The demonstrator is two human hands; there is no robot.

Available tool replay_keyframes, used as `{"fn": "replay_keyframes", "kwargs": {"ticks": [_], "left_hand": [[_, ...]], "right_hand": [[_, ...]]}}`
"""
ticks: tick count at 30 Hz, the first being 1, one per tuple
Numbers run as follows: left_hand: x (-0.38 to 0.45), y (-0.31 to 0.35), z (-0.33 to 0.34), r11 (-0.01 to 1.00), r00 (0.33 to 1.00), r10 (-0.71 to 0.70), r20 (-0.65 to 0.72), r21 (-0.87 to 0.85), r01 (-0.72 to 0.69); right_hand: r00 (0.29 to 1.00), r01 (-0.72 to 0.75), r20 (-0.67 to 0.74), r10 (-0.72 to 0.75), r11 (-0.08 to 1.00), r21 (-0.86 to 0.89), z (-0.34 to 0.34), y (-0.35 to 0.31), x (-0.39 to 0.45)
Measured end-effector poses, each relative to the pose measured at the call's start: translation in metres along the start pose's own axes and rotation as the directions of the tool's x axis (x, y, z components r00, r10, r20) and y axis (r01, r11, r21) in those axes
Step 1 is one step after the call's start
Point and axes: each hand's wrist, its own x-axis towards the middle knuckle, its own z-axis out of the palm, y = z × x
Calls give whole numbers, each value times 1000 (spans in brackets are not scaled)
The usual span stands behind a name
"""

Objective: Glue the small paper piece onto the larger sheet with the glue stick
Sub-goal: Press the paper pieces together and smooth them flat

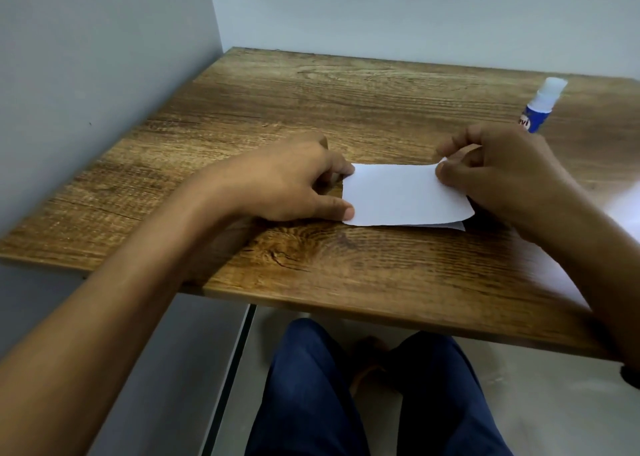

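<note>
While both hands work at table centre, a white paper piece lies on the wood-grain table, its surface matte and smooth, its outline roughly rectangular with rounded, slightly uneven corners. A thin sliver of a second white sheet shows under its near edge, toward 5 o'clock of the piece, with a pointed corner sticking out; how far it runs beneath cannot be told, nor which of the two is the larger. The left hand sits at 9 o'clock of the piece, knuckles up, thumb tip pressed flat on the near-left corner and a fingertip touching the far-left corner; fingers curled close, pinning the paper rather than gripping it. The right hand sits at 3 o'clock, thumb and forefinger closed in a narrow pinch on the far-right corner, which curls up off the table; the other fingers are folded in. The glue stick lies at 2 o'clock of the piece, just beyond the right hand and apart from it: a cylinder with a blue printed label and a translucent white cap, cap pointing away toward the wall, its lower end hidden behind the hand. The table top is brown laminate with dark streaked grain and a knot pattern near the front edge; edges square. A pale blurred patch lies at the right table edge beside the right forearm, too smeared to identify. Plain grey wall at 9 to 12 o'clock. Below the table, dark blue trousers over both legs.
</note>
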Motion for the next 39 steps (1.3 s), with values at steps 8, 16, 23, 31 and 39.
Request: {"fn": "replay_keyframes", "kwargs": {"ticks": [8,16,23,31,39], "left_hand": [[-3,10,11,996,995,-70,-73,-69,65],[-11,10,20,987,989,-26,-144,-159,3],[-5,16,21,987,983,-135,-127,-102,122],[-9,19,26,975,974,-176,-141,-165,152],[9,34,19,985,944,-121,-306,-154,76]], "right_hand": [[860,336,-194,-472,810,-481,10,-22,-20],[826,376,408,-390,919,117,55,-47,-34],[790,450,536,-296,875,-180,44,-30,-23],[875,325,474,-94,840,-434,10,16,1],[979,201,113,-167,787,-583,6,8,11]]}}
